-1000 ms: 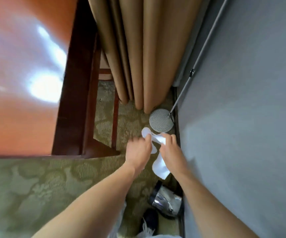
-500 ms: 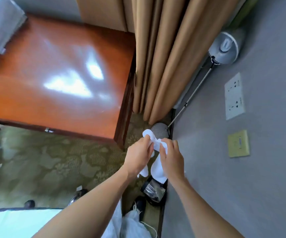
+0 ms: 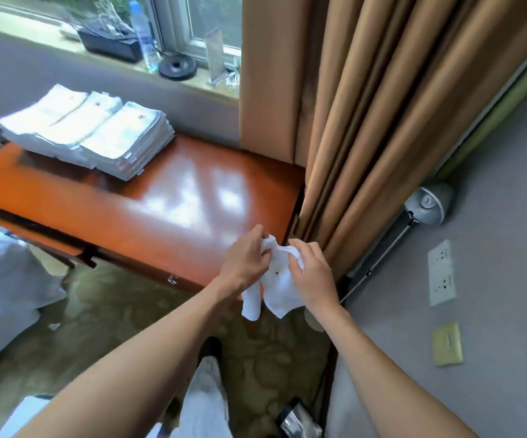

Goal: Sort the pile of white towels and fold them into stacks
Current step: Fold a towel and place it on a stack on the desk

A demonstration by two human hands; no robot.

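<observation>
You hold a small white towel (image 3: pixel 282 289) in the air by the near right corner of the glossy wooden table (image 3: pixel 167 200). Your left hand (image 3: pixel 244 263) pinches its bunched top edge with curled fingers. Your right hand (image 3: pixel 314 276) grips the same edge just beside it, fingers curled round the cloth. The rest hangs loose. Stacks of folded towels (image 3: pixel 88 131) sit side by side on the table's far left.

**Around the room**

A glossy orange-brown table (image 3: pixel 192 197) fills ten o'clock. Tan curtains (image 3: pixel 366 121) hang at one o'clock. On the windowsill (image 3: pixel 28 31) at eleven o'clock stand a water bottle (image 3: pixel 144 36) and a black disc (image 3: pixel 177 68). A lamp head (image 3: pixel 429 203) and a wall socket (image 3: pixel 442 273) sit at three o'clock. Patterned green carpet (image 3: pixel 113 311) lies at seven o'clock.
</observation>
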